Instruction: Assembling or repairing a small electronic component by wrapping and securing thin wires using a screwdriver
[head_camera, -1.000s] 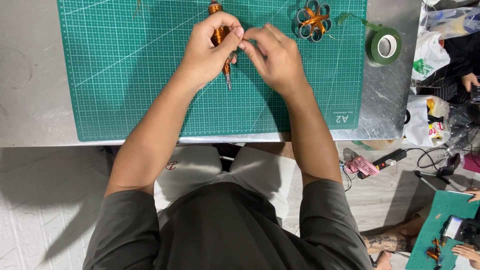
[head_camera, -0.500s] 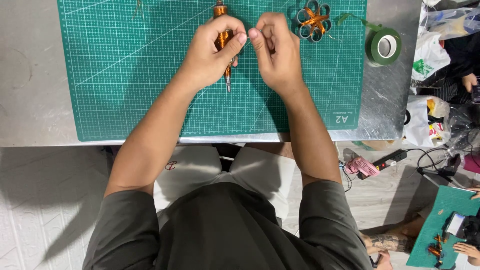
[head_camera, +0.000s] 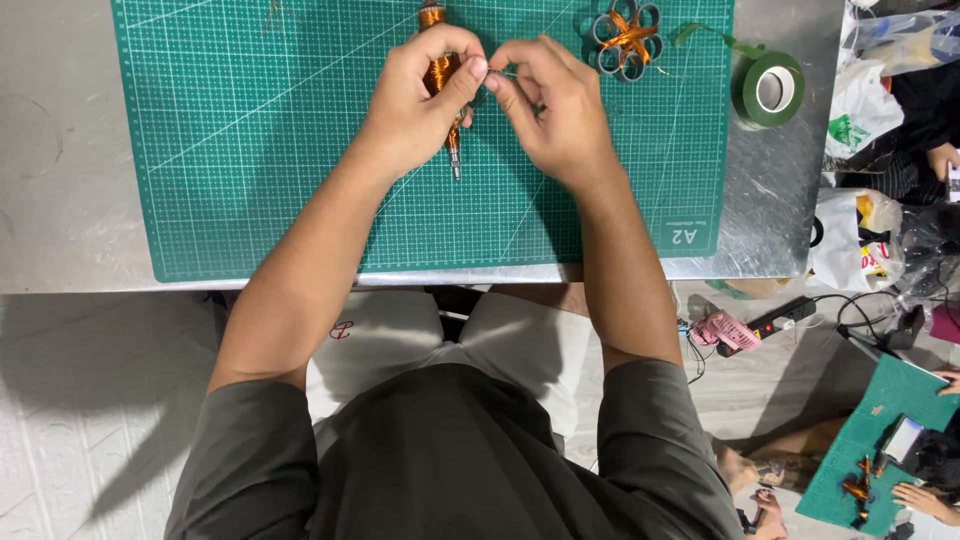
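table: grey metal, lit from above | floor: white, textured | second green mat lower right

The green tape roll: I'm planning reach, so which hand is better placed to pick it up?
Probably the right hand: the green tape roll lies on its side of the mat, while the left hand grips the copper wire spool.

Dark grey short-sleeved shirt, pale shorts with a small red emblem, bare forearms, no rings or watch.
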